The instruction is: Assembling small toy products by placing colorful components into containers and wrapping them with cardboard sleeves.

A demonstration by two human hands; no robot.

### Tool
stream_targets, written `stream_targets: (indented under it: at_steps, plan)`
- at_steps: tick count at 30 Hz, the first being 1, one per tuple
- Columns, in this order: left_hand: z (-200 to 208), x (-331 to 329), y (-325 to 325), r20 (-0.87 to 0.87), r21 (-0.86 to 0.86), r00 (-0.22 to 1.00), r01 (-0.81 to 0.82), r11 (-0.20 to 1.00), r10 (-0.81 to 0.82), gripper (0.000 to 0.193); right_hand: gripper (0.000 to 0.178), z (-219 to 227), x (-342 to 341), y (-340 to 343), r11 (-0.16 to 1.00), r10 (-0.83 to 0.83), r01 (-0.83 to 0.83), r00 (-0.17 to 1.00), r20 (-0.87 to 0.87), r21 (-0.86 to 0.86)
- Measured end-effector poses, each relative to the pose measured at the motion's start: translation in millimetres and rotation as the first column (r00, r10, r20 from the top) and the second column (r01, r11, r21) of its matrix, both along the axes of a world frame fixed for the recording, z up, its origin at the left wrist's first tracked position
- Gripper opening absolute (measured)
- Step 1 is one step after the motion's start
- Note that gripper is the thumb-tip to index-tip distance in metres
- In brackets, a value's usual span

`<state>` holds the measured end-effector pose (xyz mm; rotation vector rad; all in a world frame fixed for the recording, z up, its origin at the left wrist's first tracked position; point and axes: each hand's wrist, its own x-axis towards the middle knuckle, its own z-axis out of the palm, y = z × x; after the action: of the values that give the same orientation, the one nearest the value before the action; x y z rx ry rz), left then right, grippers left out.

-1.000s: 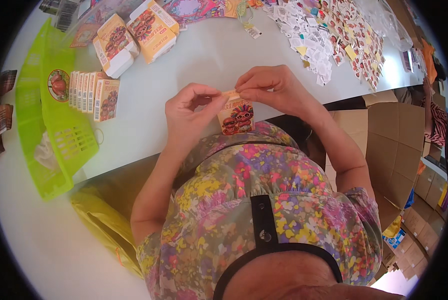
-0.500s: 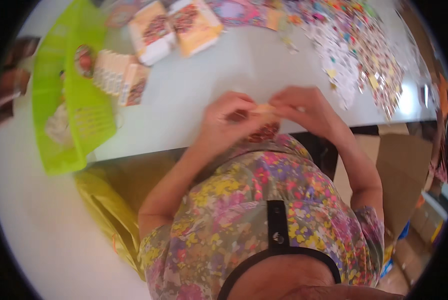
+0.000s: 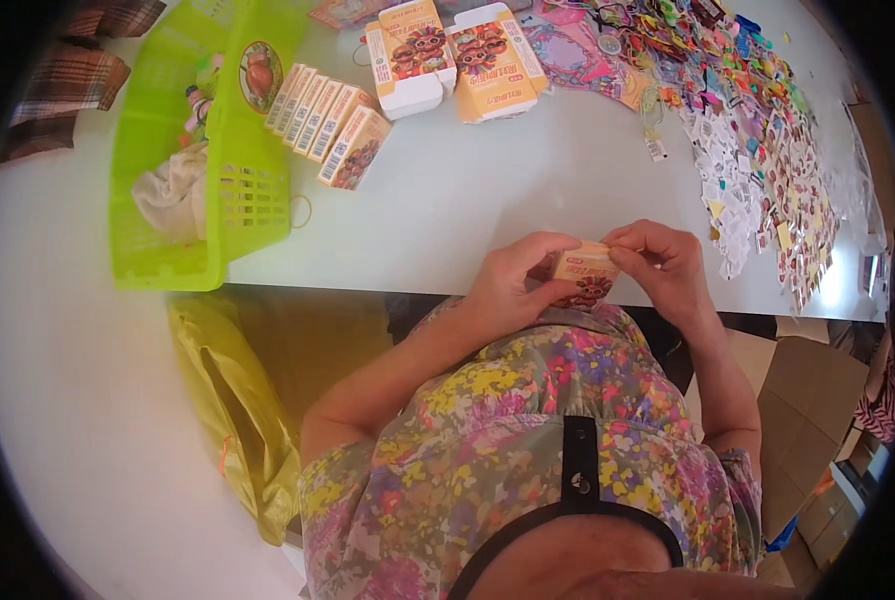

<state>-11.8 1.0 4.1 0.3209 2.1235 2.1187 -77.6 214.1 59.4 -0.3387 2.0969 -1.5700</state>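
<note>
A small orange cardboard box [image 3: 586,268] with a picture on its front is held at the table's near edge, close to my body. My left hand [image 3: 520,278] is closed around its left side, thumb across the front. At the upper right corner, the fingers of my right hand [image 3: 665,268] pinch the box's top edge. Whether a flap lies between those fingers is too small to make out. Farther left on the table, several similar small boxes [image 3: 340,132] stand in a slanted row.
Two larger orange-and-white cartons [image 3: 413,60] lie at the back. A lime-green basket [image 3: 243,225] holding a pale cloth stands left. Colourful trinkets [image 3: 713,60], white labels [image 3: 725,175] and small printed pieces [image 3: 803,205] are heaped right. Below the table are a yellow bag [image 3: 238,410] and cardboard [image 3: 793,400].
The whole view has shifted, so the table items appear farther right. The box's printed front now shows more fully between my hands. Both hands remain on the box.
</note>
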Motion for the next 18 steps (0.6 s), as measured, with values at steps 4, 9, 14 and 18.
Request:
stream_targets:
  at_steps: [4, 9, 14, 18]
  plan:
    - [-5.3, 4.9, -3.5, 0.09, 0.126, 0.996, -0.027, 0.992, 0.015, 0.041, 0.008, 0.4, 2.3, -5.9, 0.991, 0.125, -0.117, 0.98, -0.156, 0.058]
    - [-5.9, 7.0, -7.1, 0.001, 0.031, 1.0, 0.029, 0.999, -0.029, 0.04, 0.015, -11.9, 25.8, -5.5, 0.994, 0.103, -0.109, 0.904, -0.416, 0.008]
    - [-3.2, 8.1, -5.9, 0.106, 0.071, 0.994, -0.035, 0.997, 0.028, 0.04, 0.012, -4.3, 2.4, -11.1, 0.999, 0.032, -0.033, 0.998, -0.046, -0.018]
    - [3.5, 6.5, -6.7, 0.177, 0.188, 0.984, -0.068, 0.98, 0.034, 0.043, 0.007, -6.4, -19.8, -6.4, 0.991, 0.134, -0.133, 0.984, 0.117, -0.016]
